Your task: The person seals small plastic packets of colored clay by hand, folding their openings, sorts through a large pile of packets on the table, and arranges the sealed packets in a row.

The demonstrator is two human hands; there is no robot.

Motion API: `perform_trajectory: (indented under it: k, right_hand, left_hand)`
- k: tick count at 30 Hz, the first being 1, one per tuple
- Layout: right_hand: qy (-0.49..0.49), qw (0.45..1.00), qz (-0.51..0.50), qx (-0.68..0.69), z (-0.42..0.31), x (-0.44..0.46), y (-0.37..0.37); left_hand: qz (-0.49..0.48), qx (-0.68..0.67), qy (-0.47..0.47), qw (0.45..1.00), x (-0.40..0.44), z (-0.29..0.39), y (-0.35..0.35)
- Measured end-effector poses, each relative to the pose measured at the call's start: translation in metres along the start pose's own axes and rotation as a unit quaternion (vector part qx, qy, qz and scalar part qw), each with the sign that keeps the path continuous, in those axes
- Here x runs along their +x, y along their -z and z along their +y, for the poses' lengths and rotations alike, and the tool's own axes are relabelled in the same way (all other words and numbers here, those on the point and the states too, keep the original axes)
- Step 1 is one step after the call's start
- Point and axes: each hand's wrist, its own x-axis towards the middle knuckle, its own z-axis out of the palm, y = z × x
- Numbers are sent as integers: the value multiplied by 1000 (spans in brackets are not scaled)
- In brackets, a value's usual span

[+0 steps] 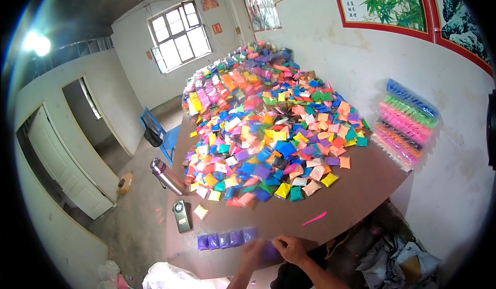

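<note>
Left hand [251, 253] motion-blurred, how far open and any grip can't tell; right hand [290, 249] curled, fingertips by a purple packet [269, 251] between the hands, actual hold can't tell; row of purple packets [224, 239] at left hand's ten o'clock on surface [356, 191]; single packet smeared, partly hidden by hands; forearms cut off at six o'clock.

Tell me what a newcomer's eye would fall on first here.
Probably the huge heap of small multicoloured packets, spread over much of the brown table. Next, perhaps, the brightly striped stack of plastic-looking bundles at the table's right edge, then the neat row of purple packets toward the near edge, beside the person's blurred left hand.
</note>
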Motion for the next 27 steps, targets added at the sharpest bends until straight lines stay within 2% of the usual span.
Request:
perform_trajectory:
  k: [3, 8, 12, 15, 19, 21, 27]
  right_hand:
    - [24, 1000, 18, -9, 18, 1, -5]
    - [37, 999, 27, -27, 29, 1, -8]
    - [56, 996, 26, -67, 21, 1, -9]
    - [73, 996, 17, -39, -2, -2, -6]
    - [70, 996, 14, -45, 21, 0, -11]
    - [30, 999, 37, -24, 28, 0, -12]
    - [93, 994, 54, -22, -13, 0, -7]
  left_hand:
    - [-7, -57, -4, 998, -2, 2, -1]
    - [-19, 58, -8, 998, 1, -7, 2]
    - [-31, 45, -16, 998, -2, 0, 0]
    - [-30, 35, -20, 999, -7, 10, -4]
    - [-16, 63, -23, 998, -8, 10, -5]
    - [-7, 77, -25, 997, -9, 12, -7]
    - [-14, 45, -42, 998, -9, 7, -6]
